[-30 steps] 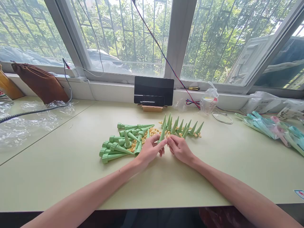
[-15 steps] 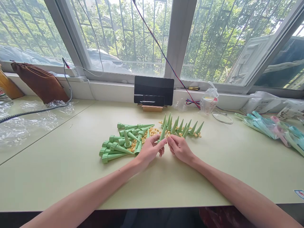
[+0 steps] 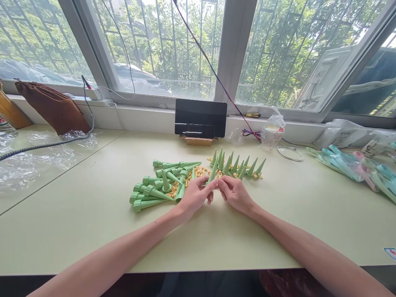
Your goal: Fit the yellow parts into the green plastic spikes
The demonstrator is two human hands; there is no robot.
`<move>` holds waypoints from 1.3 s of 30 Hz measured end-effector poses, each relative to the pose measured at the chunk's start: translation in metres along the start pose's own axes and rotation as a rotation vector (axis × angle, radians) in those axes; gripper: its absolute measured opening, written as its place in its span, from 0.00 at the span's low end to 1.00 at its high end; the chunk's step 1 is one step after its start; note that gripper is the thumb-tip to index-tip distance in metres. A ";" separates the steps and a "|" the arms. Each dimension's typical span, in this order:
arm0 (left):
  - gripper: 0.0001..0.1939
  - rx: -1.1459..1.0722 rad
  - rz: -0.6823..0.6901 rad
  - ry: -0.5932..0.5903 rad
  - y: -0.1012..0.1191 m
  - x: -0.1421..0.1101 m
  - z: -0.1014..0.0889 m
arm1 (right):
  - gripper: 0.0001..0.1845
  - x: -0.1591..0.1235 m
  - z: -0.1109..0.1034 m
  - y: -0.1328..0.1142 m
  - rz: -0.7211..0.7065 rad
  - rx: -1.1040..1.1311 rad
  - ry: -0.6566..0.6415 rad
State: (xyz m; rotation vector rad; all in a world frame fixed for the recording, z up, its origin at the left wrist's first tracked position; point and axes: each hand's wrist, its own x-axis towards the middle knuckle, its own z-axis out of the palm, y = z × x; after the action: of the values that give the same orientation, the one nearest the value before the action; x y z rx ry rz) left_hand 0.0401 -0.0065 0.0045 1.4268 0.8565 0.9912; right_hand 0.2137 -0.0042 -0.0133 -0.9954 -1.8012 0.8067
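Observation:
Between the fingers of my left hand (image 3: pixel 194 197) a green plastic watering spike (image 3: pixel 213 173) stands point up, its base partly hidden by the fingers. My right hand (image 3: pixel 236 194) is closed in a pinch right beside that base; whatever its fingertips hold is too small to make out. Left of my hands lies a pile of green spikes (image 3: pixel 150 192), most on their sides. Small yellow plastic pieces (image 3: pixel 200 171) are heaped among them. Beyond my right hand, several upright green spikes (image 3: pixel 235 164) stand in a group, with yellow pieces at their bases.
A black tablet (image 3: pixel 201 115) leans on a cardboard stand (image 3: pixel 198 141) by the window. Toward the right are a bagged cup (image 3: pixel 272 134), a coiled white cable (image 3: pixel 290 154) and wrapped pastel plastic items (image 3: pixel 355 165). A brown pouch (image 3: pixel 51 107) and clear plastic wrap (image 3: pixel 40 159) lie left.
Almost nothing differs. Both hands stay at the same place with the green spike, and my fingers have shifted only very slightly.

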 end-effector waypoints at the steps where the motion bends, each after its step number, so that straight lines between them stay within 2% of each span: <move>1: 0.17 -0.004 -0.003 -0.001 0.000 0.000 0.000 | 0.21 0.000 0.000 0.000 -0.002 -0.002 0.000; 20: 0.18 -0.083 -0.091 0.033 -0.004 0.001 -0.001 | 0.15 -0.001 0.000 -0.001 -0.002 -0.001 -0.012; 39: 0.19 -0.069 -0.089 0.046 -0.004 0.001 -0.001 | 0.11 -0.001 0.000 -0.002 -0.032 0.010 0.005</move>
State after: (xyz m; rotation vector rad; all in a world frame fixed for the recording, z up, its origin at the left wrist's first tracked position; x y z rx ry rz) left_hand 0.0396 -0.0043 0.0004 1.3007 0.9029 0.9807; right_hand 0.2131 -0.0056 -0.0118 -0.9597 -1.8032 0.7922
